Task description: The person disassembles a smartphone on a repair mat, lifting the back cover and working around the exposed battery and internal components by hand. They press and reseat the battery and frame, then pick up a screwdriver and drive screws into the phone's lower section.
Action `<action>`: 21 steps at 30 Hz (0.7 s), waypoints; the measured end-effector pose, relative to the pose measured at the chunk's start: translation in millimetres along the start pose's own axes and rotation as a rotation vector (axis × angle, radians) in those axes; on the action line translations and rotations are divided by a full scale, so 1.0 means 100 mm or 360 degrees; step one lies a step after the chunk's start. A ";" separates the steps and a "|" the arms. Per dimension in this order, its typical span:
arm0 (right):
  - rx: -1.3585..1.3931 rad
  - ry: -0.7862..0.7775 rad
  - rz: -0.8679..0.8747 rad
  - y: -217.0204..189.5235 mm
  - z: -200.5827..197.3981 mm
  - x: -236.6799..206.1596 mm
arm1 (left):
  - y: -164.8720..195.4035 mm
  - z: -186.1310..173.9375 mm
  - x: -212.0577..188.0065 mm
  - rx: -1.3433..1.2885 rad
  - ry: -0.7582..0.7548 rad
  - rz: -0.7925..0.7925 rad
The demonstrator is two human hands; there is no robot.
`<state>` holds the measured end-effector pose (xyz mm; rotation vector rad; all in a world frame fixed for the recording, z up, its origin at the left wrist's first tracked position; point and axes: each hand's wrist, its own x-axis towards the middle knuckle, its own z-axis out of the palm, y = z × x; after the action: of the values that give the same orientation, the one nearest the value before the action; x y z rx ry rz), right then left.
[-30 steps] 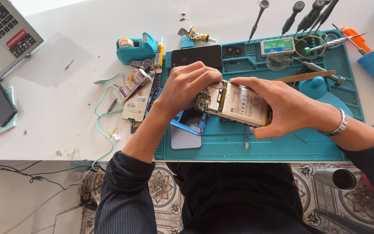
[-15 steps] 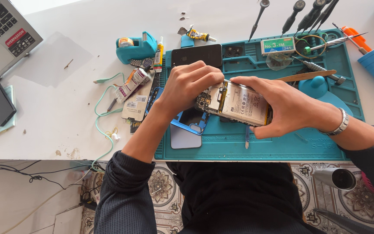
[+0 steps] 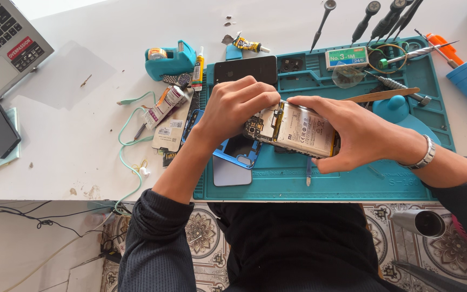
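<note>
Two hands meet over an opened phone held just above the teal repair mat: the left hand curls over the phone's top end with fingertips pressed on the exposed circuit board, while the right hand is clamped round its lower half, thumb under and fingers across the pale battery. Under the left hand a blue back cover lies flat on the mat, and a thin metal tool lies just below the phone. Behind the hands rests a dark phone, face down. The mat's shallow moulded compartments along its far edge hold a small box of parts, a rubber band and a screwdriver; a wooden pry stick lies across them. The mat sits on a white worktop, with a teal tape dispenser, glue tubes, a green cable, a laptop and another phone to the left. Patterned floor tiles show below the worktop's edge
</note>
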<state>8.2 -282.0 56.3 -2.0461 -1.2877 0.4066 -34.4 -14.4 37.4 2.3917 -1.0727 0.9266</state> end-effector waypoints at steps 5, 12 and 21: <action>0.0015 0.0026 -0.0060 -0.01 0.00 0.00 | -0.01 0.02 -0.01 -0.0010 0.0007 -0.0035; 0.0002 0.0009 -0.0022 0.00 0.00 0.00 | -0.01 0.02 -0.01 0.0005 -0.0019 -0.0040; 0.0033 0.0013 -0.0122 0.01 0.00 -0.01 | 0.01 0.00 -0.02 0.0055 -0.0015 0.0047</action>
<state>8.4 -283.0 55.3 -1.9722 -1.3470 0.3748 -36.6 -14.2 36.3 2.4166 -1.1066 0.9521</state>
